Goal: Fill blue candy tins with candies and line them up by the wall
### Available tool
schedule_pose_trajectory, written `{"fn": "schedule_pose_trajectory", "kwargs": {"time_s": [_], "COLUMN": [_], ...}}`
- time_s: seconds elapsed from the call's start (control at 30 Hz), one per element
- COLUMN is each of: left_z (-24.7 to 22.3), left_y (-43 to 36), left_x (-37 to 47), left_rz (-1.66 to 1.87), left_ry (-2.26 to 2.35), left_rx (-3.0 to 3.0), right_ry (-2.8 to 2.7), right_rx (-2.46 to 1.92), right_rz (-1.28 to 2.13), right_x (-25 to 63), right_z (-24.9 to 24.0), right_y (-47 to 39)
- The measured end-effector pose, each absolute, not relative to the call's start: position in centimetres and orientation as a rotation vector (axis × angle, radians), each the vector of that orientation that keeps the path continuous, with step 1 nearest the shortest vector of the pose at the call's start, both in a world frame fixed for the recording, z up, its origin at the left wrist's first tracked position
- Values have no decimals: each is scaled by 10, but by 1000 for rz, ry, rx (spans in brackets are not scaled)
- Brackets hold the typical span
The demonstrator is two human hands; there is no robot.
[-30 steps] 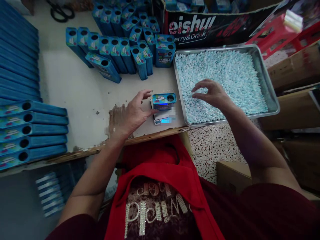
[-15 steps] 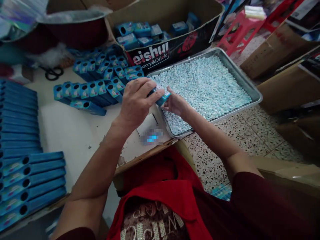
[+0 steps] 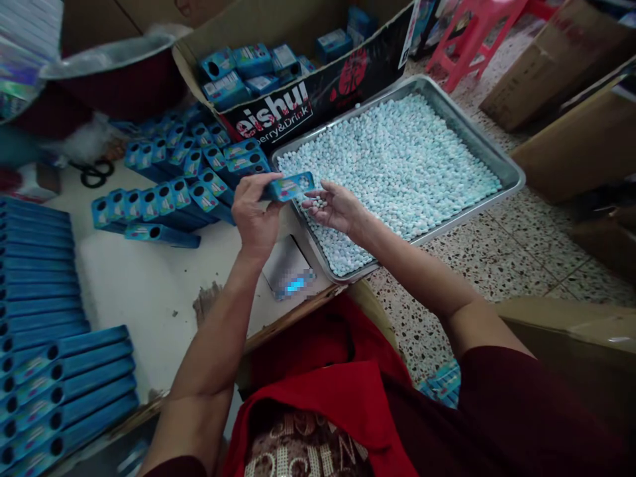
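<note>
Above the near left corner of the tray, my left hand (image 3: 256, 218) is closed round a small blue box (image 3: 293, 187), with its labelled end facing up and right. My right hand (image 3: 342, 212) is palm up just beside that end, fingers curled to cup a few pale blue tablets (image 3: 317, 203). Beneath it lies a metal tray (image 3: 514, 182) spread with many more such tablets (image 3: 397, 159). A small flat scale (image 3: 279, 262) with a lit, blurred display sits on the table below my left hand.
Rows of blue boxes with round holes (image 3: 163, 199) stand on the table, and more lie stacked at the left (image 3: 69, 391). Behind them, a black printed carton (image 3: 318, 99) holds several boxes. Scissors (image 3: 94, 173) lie at the back left. Cardboard boxes (image 3: 581, 146) and a red stool (image 3: 472, 40) occupy the floor.
My left hand has shifted left and turned the box so its labelled end shows. My right hand has opened out from under the box, and tablets now show in its palm. The view has shifted slightly.
</note>
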State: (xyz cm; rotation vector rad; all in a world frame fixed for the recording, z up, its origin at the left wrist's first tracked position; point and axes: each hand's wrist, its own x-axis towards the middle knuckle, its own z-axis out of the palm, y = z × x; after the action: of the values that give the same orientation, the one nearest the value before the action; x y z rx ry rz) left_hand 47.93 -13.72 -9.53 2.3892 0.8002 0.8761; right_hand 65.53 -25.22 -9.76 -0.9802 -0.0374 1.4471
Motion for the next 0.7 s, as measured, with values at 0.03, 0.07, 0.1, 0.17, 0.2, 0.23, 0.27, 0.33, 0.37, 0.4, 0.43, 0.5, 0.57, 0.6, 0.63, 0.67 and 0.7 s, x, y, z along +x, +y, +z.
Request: {"fn": "schedule_pose_trajectory", "kwargs": {"time_s": [0.03, 0.07, 0.1, 0.17, 0.2, 0.23, 0.27, 0.33, 0.37, 0.4, 0.43, 0.5, 0.57, 0.6, 0.63, 0.67, 0.7], "left_z": [-103, -111, -118, -128, -131, -134, -136, -141, -144, -148, -152, -159, -165, -167, -169, -170, -171], "left_y": [-135, -135, -136, -143, -149, -157, -166, -186, -195, -202, -208, -215, -216, -216, -215, -213, -211], "left_x": [476, 471, 462, 436, 420, 403, 388, 364, 356, 352, 351, 352, 355, 354, 351, 346, 338], "left_rz": [914, 947, 969, 993, 997, 995, 983, 936, 915, 908, 916, 946, 951, 944, 935, 927, 920], "left_ry": [848, 887, 916, 942, 943, 945, 951, 975, 989, 999, 999, 988, 971, 960, 948, 937, 927], "left_rx": [2287, 2187, 2101, 1973, 1921, 1870, 1818, 1715, 1664, 1614, 1566, 1492, 1468, 1481, 1508, 1545, 1590], "right_ry": [22, 93, 145, 134, 109, 81, 50, -28, -73, -116, -156, -221, -264, -276, -279, -277, -269], "right_rx": [-987, -994, -999, -1012, -1025, -1042, -1061, -1109, -1135, -1163, -1194, -1257, -1306, -1321, -1329, -1332, -1333], "right_rz": [1440, 1420, 1393, 1358, 1354, 1356, 1360, 1364, 1356, 1344, 1330, 1289, 1236, 1212, 1198, 1201, 1219], "right_x": [656, 656, 655, 653, 652, 650, 649, 647, 645, 645, 644, 642, 640, 639, 638, 637, 636], "right_z": [-95, -91, -87, -80, -76, -74, -72, -70, -71, -72, -73, -74, -73, -72, -69, -67, -65], "right_y": [-254, -256, -258, -261, -263, -263, -264, -263, -263, -262, -262, -261, -262, -263, -264, -265, -267]}}
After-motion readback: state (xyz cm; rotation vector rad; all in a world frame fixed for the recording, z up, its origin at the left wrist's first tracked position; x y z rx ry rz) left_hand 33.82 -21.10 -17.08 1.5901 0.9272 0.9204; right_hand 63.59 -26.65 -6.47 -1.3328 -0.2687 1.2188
